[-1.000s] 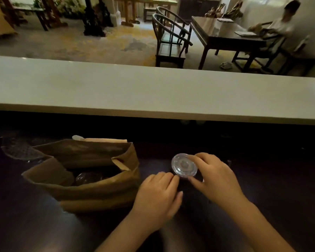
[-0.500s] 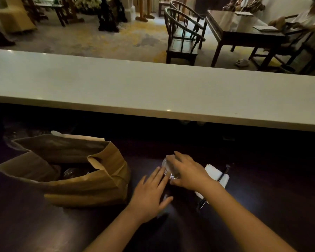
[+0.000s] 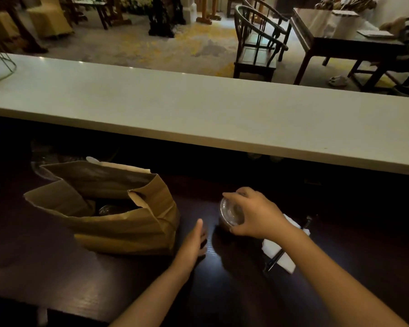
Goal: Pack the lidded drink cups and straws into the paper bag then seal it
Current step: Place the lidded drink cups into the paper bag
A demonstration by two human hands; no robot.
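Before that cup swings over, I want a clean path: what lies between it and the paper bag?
Only the left hand, on the dark counter, between lidded cup and paper bag, head view.

Both forearms were bare from the bottom edge of the picture to the wrists, with no sleeve or cuff reaching into view. The left hand (image 3: 194, 241) wore no glove, ring or wristband that could be seen. The right hand (image 3: 255, 215) was likewise uncovered, its wrist plain, fingernails short and unpainted as far as the dim light showed.
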